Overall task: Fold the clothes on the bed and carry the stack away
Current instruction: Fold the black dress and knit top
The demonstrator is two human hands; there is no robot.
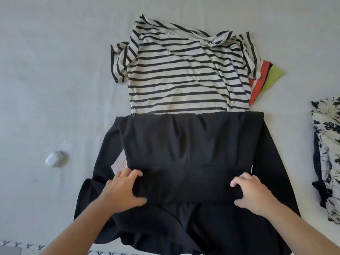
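Nearest the camera, a black garment point(187, 144) lies spread on the pale bed sheet point(55, 89); matte, soft-looking fabric w/ a flared, wavy hem at the near edge. Its far part is folded back toward the person into a thick rolled band. Left hand point(121, 190) and right hand point(252, 192) each grip an end of that band, fingers on top, thumbs tucked under the fold, both clamped on the cloth. A bit of pinkish-white knit point(119, 164) peeks out by the left hand, poss. a tag or another item. A small smooth white oval case point(54, 159) sits well to the left. Beyond, a black-and-white striped tee point(180, 78) lies flat, neckline crumpled, over an orange-and-lime piece point(265, 78). At right edge, a floral-print fabric point(327, 148).
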